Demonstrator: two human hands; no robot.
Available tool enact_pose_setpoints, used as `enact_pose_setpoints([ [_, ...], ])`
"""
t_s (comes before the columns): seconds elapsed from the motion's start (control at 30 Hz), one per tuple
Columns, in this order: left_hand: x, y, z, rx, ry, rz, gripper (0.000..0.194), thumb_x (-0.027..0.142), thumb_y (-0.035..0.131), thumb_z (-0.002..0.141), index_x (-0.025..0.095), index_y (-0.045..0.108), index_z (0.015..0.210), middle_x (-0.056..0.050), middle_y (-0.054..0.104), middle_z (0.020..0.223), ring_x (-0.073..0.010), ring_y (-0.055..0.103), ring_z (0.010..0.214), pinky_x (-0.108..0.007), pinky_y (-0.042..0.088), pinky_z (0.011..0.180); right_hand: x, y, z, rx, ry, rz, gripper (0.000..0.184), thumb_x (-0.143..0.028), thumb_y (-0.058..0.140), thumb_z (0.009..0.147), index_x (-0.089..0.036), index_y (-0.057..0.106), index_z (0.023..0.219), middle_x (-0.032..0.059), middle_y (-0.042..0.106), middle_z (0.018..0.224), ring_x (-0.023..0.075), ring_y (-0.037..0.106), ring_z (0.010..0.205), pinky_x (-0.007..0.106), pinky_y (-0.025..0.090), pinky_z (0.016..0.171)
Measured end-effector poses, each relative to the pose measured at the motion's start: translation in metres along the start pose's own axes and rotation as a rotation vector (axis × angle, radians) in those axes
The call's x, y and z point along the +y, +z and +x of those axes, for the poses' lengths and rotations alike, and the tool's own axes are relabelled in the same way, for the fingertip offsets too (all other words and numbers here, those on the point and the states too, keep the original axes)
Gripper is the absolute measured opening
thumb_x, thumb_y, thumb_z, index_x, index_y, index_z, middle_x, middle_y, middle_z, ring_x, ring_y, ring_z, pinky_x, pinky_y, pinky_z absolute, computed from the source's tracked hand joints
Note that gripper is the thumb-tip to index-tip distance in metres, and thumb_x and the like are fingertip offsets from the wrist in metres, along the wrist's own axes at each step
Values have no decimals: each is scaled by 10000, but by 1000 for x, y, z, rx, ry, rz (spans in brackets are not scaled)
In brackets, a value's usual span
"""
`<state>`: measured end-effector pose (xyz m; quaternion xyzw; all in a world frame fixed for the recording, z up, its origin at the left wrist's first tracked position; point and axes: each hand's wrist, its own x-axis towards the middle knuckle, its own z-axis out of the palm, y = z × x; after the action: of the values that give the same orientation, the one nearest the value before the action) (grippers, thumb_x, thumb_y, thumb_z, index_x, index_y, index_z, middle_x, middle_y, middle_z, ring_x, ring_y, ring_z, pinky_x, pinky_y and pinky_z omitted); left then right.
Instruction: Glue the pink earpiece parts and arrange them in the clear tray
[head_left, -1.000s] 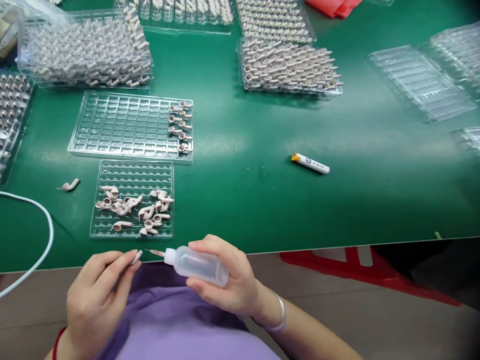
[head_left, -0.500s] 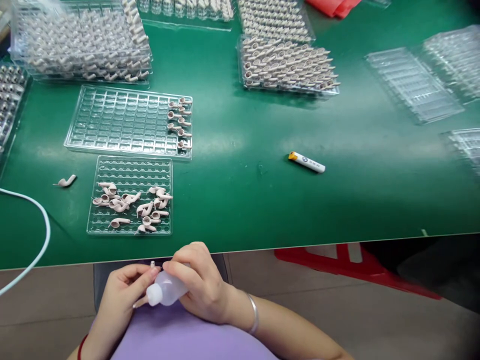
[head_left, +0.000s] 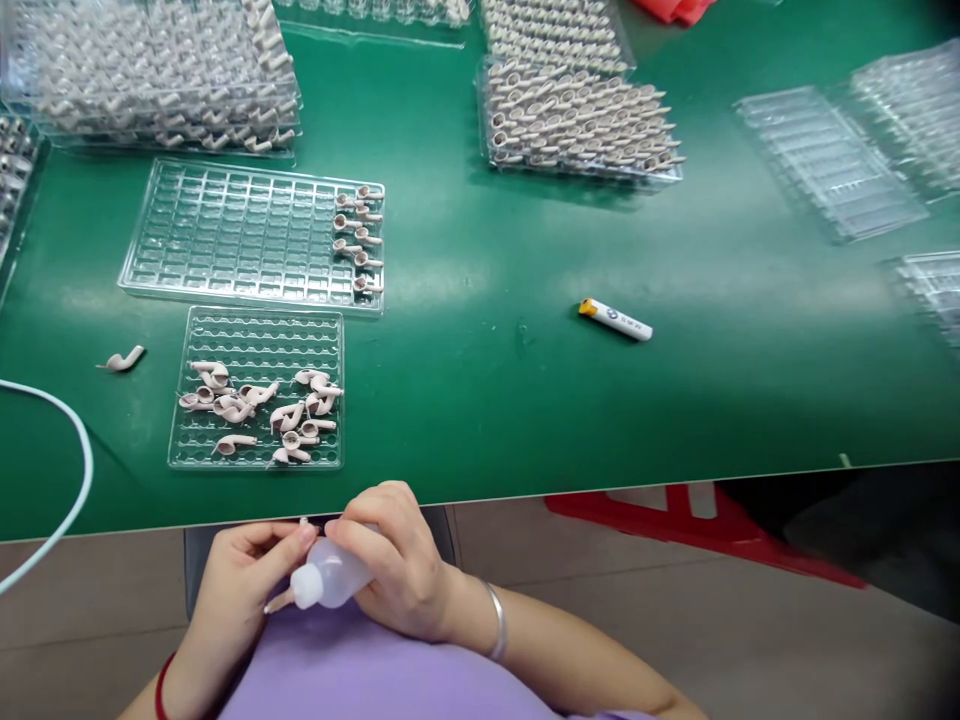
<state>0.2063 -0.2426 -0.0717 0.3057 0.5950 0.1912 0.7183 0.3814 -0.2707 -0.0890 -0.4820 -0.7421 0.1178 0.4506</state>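
Below the table's front edge, my left hand (head_left: 251,575) is pinched on a small beige part, whose pale tip (head_left: 304,522) pokes up above the thumb; the rest is covered by fingers. It looks like the earbud shells (head_left: 236,408) on the table, but this is not certain. My right hand (head_left: 405,565) is wrapped round a translucent squeeze bottle (head_left: 341,573) with a white cap, tilted with the cap toward my left hand. Both hands are close together. The loose beige earbud shells, each with a cup and stem, lie in a heap on a clear plastic tray (head_left: 180,440).
Behind it, a larger clear tray (head_left: 225,230) holds several shells along its right side. Filled trays (head_left: 165,90) are stacked at the back left, more shells (head_left: 577,120) at the back. A single shell (head_left: 124,360), a white cable (head_left: 84,450), a white-and-yellow tube (head_left: 615,319) and clear trays (head_left: 832,160) lie around.
The view has shifted slightly, so the trays appear a little higher and further left. The part's tip at my left fingers sits marginally lower; both hands keep their grip.
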Motion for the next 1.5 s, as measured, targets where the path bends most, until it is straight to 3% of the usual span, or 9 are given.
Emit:
enact_pose_setpoints([
  [0.5, -7, 4, 1, 48, 17, -118, 278, 413, 830, 613, 153, 778, 698, -44, 687, 619, -71, 447, 422, -227, 445, 461, -1, -1, 2, 16, 13, -23, 316, -92, 510, 846, -216, 520, 1136, 42, 578, 820, 171, 533, 696, 317, 448, 645],
  [0.7, 8, -3, -3, -21, 114, 132, 278, 441, 801, 640, 169, 776, 693, -48, 686, 604, -152, 592, 553, -232, 484, 514, 5, -16, 9, -45, 84, 162, 370, -146, 606, 851, -209, 500, 1201, 62, 587, 907, 175, 577, 777, 291, 518, 652],
  [0.77, 18, -4, -11, -8, 241, 283, 194, 381, 782, 680, 190, 771, 716, -44, 713, 666, -159, 625, 587, -230, 501, 537, 12, -27, 13, -21, 187, 301, 413, -245, 706, 821, -222, 501, 1179, 51, 591, 918, 171, 591, 790, 283, 530, 652],
  [0.87, 30, -4, -21, 7, 579, 533, 43, 265, 744, 741, 227, 758, 754, -14, 704, 698, -138, 643, 608, -201, 503, 541, 26, -43, 16, 90, 340, 393, 471, -363, 783, 762, -233, 519, 1131, 31, 584, 914, 148, 589, 729, 275, 521, 617],
  [0.97, 38, -2, -22, 42, 868, 701, 71, 194, 737, 762, 236, 741, 819, 24, 658, 675, -93, 614, 560, -166, 481, 509, 40, -54, 16, 170, 423, 388, 455, -406, 763, 778, -240, 539, 1137, 39, 577, 951, 135, 576, 700, 265, 505, 576],
  [1.1, 50, 1, -17, 90, 1030, 816, 79, 193, 737, 781, 219, 713, 852, 34, 642, 713, -70, 598, 566, -150, 478, 512, 51, -57, 18, 188, 505, 371, 432, -449, 724, 805, -239, 558, 1145, 48, 594, 957, 140, 578, 726, 270, 512, 599],
  [1.23, 85, 3, 3, 103, 1174, 928, 41, 183, 713, 806, 215, 710, 831, 30, 661, 745, -81, 622, 630, -167, 501, 594, 54, -54, 20, 219, 543, 408, 420, -477, 701, 818, -223, 571, 1126, 37, 597, 899, 139, 568, 721, 260, 503, 592],
  [1.4, 162, 11, 61, 270, 1378, 1093, 112, 256, 646, 859, 231, 752, 885, 1, 719, 818, -139, 657, 732, -244, 505, 683, 54, -52, 21, 229, 566, 427, 407, -456, 711, 815, -222, 578, 1120, 41, 602, 916, 147, 570, 753, 259, 491, 611],
  [1.5, 200, 21, 98, 337, 1350, 1166, 171, 250, 607, 866, 199, 765, 911, -35, 733, 848, -174, 665, 783, -274, 511, 722, 54, -52, 21, 223, 604, 433, 402, -444, 717, 811, -228, 581, 1122, 47, 605, 929, 165, 584, 793, 270, 501, 637],
])
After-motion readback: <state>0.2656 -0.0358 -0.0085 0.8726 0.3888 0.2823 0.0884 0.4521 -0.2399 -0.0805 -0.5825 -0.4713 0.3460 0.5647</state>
